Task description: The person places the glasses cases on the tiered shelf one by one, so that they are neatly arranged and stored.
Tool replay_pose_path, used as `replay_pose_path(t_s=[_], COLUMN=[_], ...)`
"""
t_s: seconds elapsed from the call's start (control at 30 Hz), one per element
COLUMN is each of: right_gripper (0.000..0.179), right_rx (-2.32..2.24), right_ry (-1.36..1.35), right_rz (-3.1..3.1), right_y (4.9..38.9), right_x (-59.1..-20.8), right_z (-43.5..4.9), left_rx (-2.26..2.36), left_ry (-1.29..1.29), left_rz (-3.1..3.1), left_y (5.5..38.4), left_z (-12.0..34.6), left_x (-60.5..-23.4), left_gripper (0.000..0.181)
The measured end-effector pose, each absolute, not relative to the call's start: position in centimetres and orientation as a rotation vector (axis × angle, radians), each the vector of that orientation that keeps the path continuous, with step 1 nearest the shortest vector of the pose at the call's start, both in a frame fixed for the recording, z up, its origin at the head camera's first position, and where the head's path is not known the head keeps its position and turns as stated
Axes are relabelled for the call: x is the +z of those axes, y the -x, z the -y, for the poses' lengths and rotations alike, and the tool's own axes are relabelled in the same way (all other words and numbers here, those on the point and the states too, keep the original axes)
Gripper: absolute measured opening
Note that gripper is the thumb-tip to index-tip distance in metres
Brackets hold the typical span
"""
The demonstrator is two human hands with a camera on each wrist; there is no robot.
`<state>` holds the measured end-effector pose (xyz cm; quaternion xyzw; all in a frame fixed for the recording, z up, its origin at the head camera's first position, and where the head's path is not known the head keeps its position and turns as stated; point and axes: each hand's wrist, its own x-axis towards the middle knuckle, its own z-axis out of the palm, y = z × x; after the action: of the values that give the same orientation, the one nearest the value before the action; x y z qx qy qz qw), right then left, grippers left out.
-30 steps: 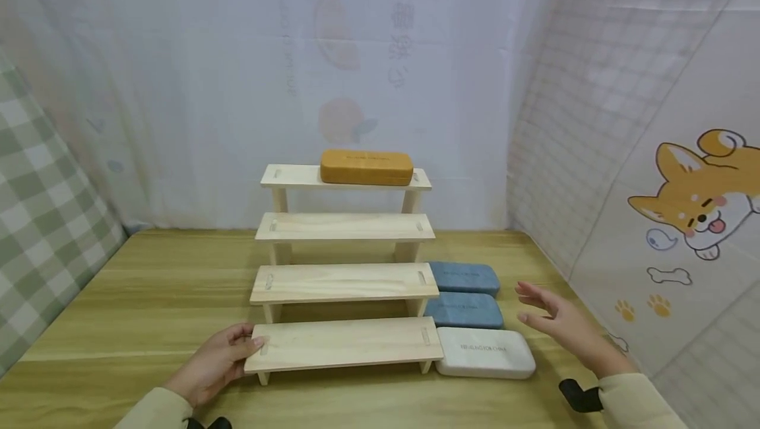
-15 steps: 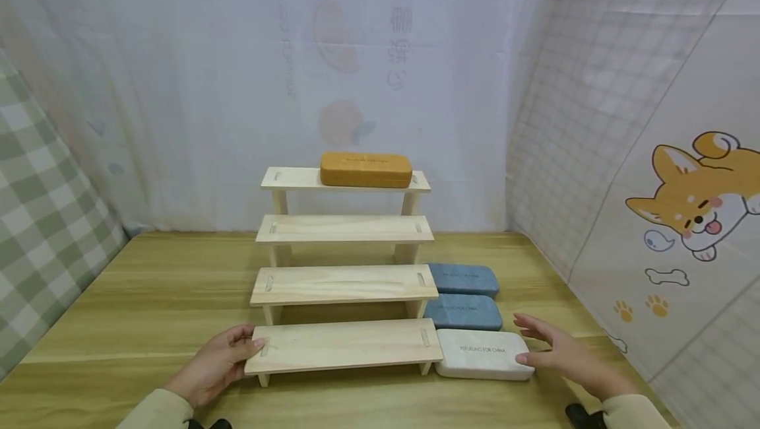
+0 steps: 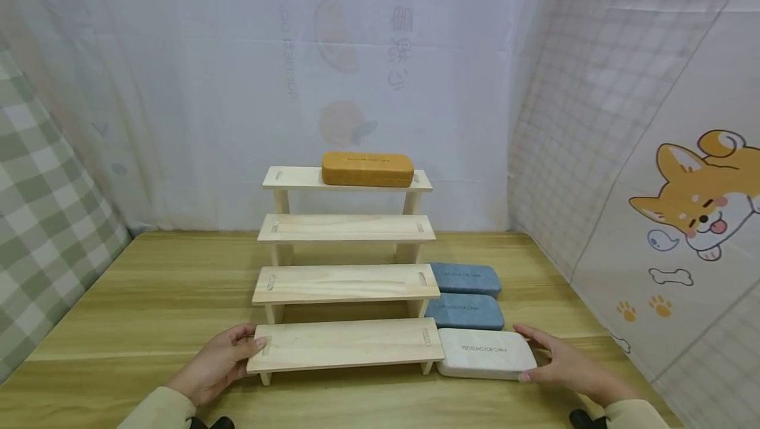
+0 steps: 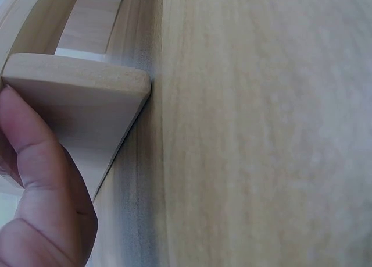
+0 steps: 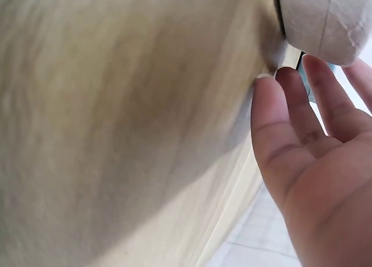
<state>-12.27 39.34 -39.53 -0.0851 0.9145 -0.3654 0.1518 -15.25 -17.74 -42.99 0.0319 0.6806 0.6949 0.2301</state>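
Observation:
A pale wooden stepped display stand stands mid-table with several tiers. My left hand grips the left end of its lowest board, thumb on top. In the left wrist view, the curled fingers lie beside the stand's wooden end piece. A white glasses case lies flat against the stand's lower right end. Around the case's right end my right hand spreads, thumb at the front corner, fingers at the back corner. In the right wrist view these fingertips are relaxed, close by the white case; contact is hard to judge.
Two blue glasses cases lie behind the white one, partly under the stand's right side. A mustard-yellow case sits on the top tier. Cloth hangs behind the wood-grain table and at both sides.
My right hand has come down and left, from above the table beside the cases to the white case's right end. My left hand keeps its grip on the stand.

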Motion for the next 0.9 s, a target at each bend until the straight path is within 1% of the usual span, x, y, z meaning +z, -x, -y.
replay_pose_path(t_s=[0.13, 0.33, 0.5, 0.9], right_gripper=[0.088, 0.092, 0.093, 0.091], right_rx=[-1.034, -1.014, -1.001, -0.983], right_ry=[0.266, 0.312, 0.308, 0.239], right_rz=[-2.639, -2.647, -2.649, -2.701], right_y=[12.3, 12.6, 12.8, 13.0], right_x=[-39.8, -39.9, -40.0, -40.1], right_z=[-39.4, -38.9, -38.5, -38.3], left_rx=[1.913, 1.906, 1.9, 1.903], left_ry=[-0.097, -0.08, -0.095, -0.062], left_rz=[-1.87, -1.89, -1.884, -1.904], left_y=[15.3, 15.3, 15.3, 15.3], left_z=[17.6, 17.7, 17.9, 17.7], left_x=[-43.0, -43.0, -43.0, -43.0], left_gripper=[0.075, 0.071, 0.071, 0.071])
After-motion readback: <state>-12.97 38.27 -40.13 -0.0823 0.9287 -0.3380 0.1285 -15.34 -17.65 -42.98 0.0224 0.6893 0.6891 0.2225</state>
